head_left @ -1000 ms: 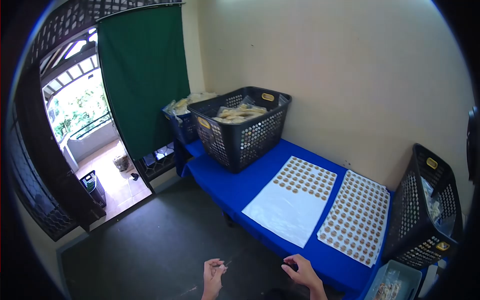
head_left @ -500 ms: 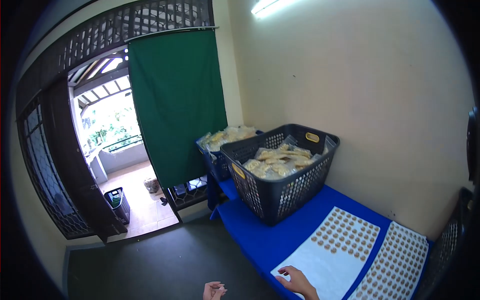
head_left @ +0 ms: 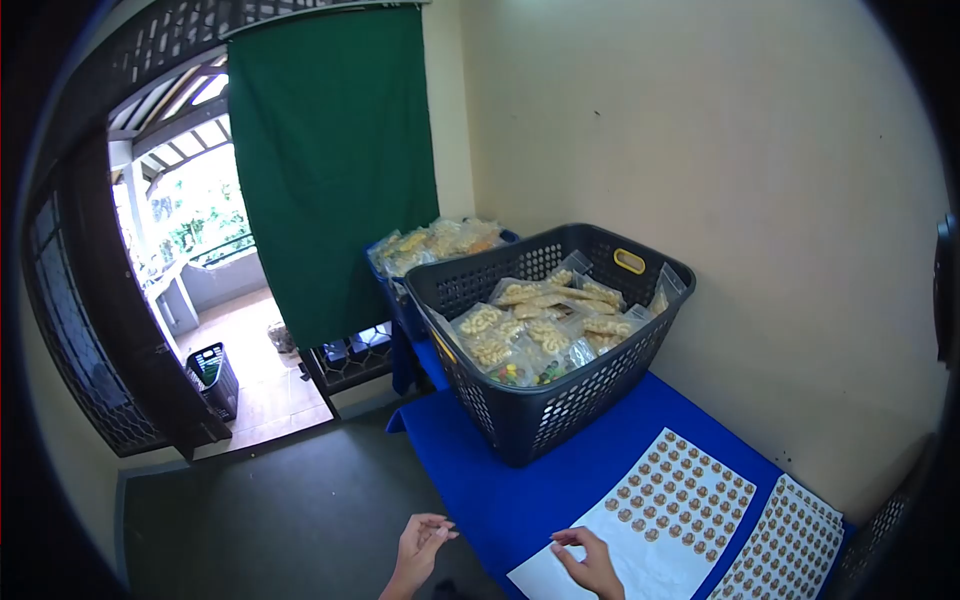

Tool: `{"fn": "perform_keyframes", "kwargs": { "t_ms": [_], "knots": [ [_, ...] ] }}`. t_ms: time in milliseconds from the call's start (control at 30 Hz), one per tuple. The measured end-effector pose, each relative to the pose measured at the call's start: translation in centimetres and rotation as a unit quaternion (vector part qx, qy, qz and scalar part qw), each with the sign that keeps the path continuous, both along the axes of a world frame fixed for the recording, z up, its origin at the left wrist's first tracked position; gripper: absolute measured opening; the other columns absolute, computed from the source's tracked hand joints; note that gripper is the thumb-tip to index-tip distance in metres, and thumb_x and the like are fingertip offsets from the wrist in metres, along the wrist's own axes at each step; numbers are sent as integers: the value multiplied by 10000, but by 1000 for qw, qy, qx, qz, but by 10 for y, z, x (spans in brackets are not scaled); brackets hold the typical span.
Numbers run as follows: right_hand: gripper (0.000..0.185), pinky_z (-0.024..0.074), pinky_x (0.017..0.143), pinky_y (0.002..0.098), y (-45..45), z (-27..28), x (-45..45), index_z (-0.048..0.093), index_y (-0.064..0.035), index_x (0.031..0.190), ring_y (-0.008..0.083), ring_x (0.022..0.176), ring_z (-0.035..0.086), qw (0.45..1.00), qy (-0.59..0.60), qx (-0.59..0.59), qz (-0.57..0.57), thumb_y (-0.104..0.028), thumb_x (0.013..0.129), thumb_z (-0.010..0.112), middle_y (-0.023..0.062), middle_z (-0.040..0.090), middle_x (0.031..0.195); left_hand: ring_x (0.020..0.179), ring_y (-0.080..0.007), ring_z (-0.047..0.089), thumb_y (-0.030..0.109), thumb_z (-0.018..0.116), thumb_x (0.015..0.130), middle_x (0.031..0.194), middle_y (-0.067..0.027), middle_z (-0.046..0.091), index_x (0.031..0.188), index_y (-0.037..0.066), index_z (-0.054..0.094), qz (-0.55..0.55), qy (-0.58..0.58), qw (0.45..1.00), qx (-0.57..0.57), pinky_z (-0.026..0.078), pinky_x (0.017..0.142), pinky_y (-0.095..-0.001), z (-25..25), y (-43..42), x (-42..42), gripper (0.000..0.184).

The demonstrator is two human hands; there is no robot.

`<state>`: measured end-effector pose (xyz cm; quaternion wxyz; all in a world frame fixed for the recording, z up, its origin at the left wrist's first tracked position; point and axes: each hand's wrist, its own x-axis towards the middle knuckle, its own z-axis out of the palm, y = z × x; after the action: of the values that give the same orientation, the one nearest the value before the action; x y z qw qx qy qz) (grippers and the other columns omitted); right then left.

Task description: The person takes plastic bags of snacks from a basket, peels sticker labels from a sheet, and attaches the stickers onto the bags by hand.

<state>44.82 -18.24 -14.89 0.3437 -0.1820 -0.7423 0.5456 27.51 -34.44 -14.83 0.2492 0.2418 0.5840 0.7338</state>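
My left hand (head_left: pixel 418 552) is over the floor just off the table's front edge, fingers stretched to the right and the thumb a little apart; I see nothing in it. My right hand (head_left: pixel 588 566) hovers over the bare lower part of a white sticker sheet (head_left: pixel 630 555), its fingers loosely bent and apart, with nothing visible between them. Whether it touches the sheet I cannot tell. Rows of round brown stickers fill the sheet's upper part. Beside it lies a stack of fuller sticker sheets (head_left: pixel 780 545).
A large dark basket (head_left: pixel 560 410) of clear snack packets (head_left: pixel 548 335) stands on the blue-covered table (head_left: pixel 440 440). Behind it is a blue basket (head_left: pixel 405 315) with more packets. A green curtain (head_left: pixel 330 180) hangs by the open doorway; another basket (head_left: pixel 213 380) stands there.
My view has tilted down and come closer to the table and large basket. My left hand has risen further into view; my right hand stays over the sheet.
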Motion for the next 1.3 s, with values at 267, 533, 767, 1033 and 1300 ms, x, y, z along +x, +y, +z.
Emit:
{"fn": "perform_keyframes", "kwargs": {
  "t_ms": [267, 533, 767, 1033, 1300],
  "knots": [
    [145, 408, 700, 275, 24, 1, -5, 533, 0, 904, 160, 778, 515, 979, -22, -49, -198, -76, 781, 515, 71, 545, 814, 888, -197, 519, 110, 473, 809, 888, -150, 530, 864, -38, 502, -78, 164, 981, 63, 388, 814, -295, 23, 94, -75, 161],
    [114, 401, 684, 274, 44, 25, -86, 520, 6, 830, 154, 744, 500, 961, 21, -27, -274, -97, 781, 525, 70, 526, 786, 887, -277, 509, 257, 514, 772, 946, -203, 501, 936, -55, 503, 24, 302, 936, 179, 394, 788, -340, 38, 141, -174, 352],
    [223, 367, 679, 271, 52, 96, -137, 466, 5, 867, 160, 709, 480, 918, 63, 125, -371, -104, 693, 552, 88, 474, 759, 870, -300, 502, 345, 475, 775, 959, -202, 490, 937, -52, 489, 84, 401, 876, 254, 410, 761, -354, 50, 162, -229, 429],
    [243, 391, 642, 353, 137, 206, -224, 476, -17, 895, 276, 736, 505, 870, -227, 424, -106, -152, 707, 552, 129, 533, 831, 460, -127, 409, 368, 467, 791, 665, -104, 429, 804, -7, 416, -89, 184, 930, 305, 340, 387, -198, 55, 157, -247, 378],
    [467, 387, 796, 390, 222, 130, -310, 391, -7, 1079, 277, 963, 492, 691, -627, 358, -37, -186, 673, 538, 165, 513, 1011, 511, -121, 472, 211, 495, 817, 665, -96, 532, 821, -16, 508, -252, 163, 888, 348, 397, 458, -211, 66, 146, -251, 228]
  ]
}}
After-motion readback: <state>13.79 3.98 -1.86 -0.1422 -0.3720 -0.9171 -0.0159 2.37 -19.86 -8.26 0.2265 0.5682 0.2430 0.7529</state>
